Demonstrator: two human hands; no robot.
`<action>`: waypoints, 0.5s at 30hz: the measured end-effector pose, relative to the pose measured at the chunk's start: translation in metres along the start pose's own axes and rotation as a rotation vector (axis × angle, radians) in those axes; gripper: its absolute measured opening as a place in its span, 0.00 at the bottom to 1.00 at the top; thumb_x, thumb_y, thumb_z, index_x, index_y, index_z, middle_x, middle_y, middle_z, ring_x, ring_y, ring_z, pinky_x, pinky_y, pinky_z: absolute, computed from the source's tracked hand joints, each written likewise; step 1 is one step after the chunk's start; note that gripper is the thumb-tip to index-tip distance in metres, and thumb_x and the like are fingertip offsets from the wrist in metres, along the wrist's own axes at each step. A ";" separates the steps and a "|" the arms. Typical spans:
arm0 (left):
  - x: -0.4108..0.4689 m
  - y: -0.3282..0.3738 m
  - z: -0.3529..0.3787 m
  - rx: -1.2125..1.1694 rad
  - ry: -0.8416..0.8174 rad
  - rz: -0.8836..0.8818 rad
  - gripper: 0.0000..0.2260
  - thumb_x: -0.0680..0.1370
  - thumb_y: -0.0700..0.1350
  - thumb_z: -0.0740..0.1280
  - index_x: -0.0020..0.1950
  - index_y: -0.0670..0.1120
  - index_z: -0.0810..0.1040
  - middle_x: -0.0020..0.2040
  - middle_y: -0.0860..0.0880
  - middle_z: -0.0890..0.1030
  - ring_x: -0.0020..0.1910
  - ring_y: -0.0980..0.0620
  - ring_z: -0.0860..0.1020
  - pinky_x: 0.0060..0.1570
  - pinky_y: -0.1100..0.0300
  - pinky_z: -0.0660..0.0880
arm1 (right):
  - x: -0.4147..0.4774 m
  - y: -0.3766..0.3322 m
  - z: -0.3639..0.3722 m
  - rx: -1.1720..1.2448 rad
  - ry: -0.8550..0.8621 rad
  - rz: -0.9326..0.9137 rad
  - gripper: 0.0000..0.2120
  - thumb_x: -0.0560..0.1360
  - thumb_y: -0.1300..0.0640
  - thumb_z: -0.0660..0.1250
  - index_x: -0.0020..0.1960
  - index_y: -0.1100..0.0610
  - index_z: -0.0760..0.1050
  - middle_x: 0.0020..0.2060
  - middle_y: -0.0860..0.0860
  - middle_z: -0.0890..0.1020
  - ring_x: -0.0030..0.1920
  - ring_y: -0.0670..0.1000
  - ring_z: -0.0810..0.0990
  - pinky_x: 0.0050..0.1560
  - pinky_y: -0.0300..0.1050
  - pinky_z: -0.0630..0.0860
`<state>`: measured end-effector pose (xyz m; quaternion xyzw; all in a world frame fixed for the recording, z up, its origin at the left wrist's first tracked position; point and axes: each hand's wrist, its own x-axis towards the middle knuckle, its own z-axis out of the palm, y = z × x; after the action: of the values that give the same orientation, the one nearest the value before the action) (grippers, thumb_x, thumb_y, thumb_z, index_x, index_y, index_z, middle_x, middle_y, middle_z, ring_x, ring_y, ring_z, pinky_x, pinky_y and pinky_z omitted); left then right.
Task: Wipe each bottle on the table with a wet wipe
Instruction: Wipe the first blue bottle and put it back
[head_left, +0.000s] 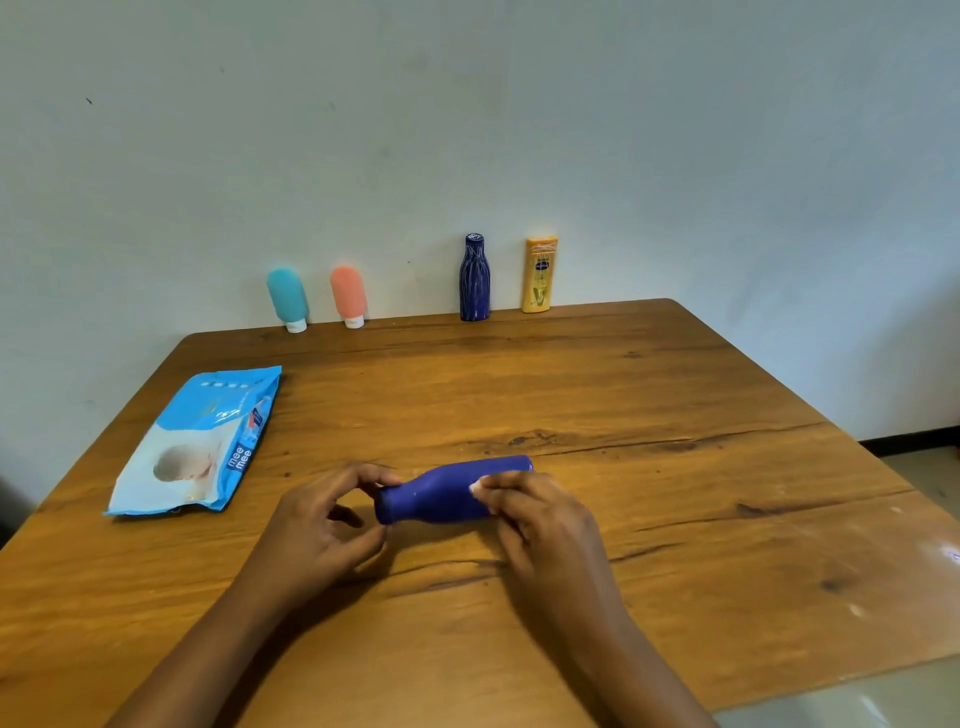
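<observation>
A plain blue bottle (447, 491) lies sideways just above the wooden table (675, 467), cap end to the left. My left hand (327, 525) pinches the cap end between thumb and fingertips. My right hand (540, 519) curls over the bottle's wider end, and a small white bit of wet wipe (476, 487) shows under its fingertips. Against the back wall stand a teal tube (287, 299), a coral tube (348, 295), a patterned dark blue bottle (474, 278) and a yellow lotion bottle (539, 274).
A blue and white pack of wet wipes (200, 441) lies flat at the table's left side. The table's right edge drops off to a tiled floor (924, 467). The wall runs right behind the row of bottles.
</observation>
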<state>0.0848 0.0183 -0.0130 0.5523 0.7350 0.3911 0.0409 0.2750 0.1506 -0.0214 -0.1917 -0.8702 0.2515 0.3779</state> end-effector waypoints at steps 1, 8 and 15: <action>0.002 -0.006 -0.003 0.031 -0.038 -0.045 0.20 0.65 0.60 0.66 0.57 0.65 0.72 0.55 0.67 0.75 0.55 0.66 0.73 0.44 0.70 0.74 | 0.001 0.004 -0.003 0.013 0.025 0.030 0.14 0.71 0.64 0.66 0.54 0.56 0.81 0.51 0.47 0.81 0.52 0.45 0.78 0.56 0.35 0.71; 0.026 -0.010 -0.011 0.346 -0.257 -0.229 0.22 0.71 0.52 0.73 0.61 0.66 0.68 0.58 0.61 0.71 0.61 0.58 0.68 0.51 0.62 0.68 | 0.011 0.016 -0.012 0.093 0.137 0.121 0.14 0.73 0.68 0.66 0.56 0.56 0.80 0.52 0.47 0.81 0.54 0.40 0.77 0.57 0.37 0.74; 0.065 0.045 0.034 0.568 -0.564 -0.058 0.42 0.68 0.66 0.68 0.76 0.59 0.52 0.75 0.55 0.59 0.72 0.54 0.59 0.67 0.54 0.61 | 0.014 0.022 -0.022 0.186 0.141 0.260 0.18 0.74 0.68 0.65 0.58 0.51 0.78 0.50 0.44 0.80 0.52 0.39 0.77 0.53 0.35 0.74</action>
<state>0.1116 0.0948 0.0162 0.6063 0.7892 0.0040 0.0979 0.2857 0.1814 -0.0138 -0.2840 -0.7825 0.3635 0.4182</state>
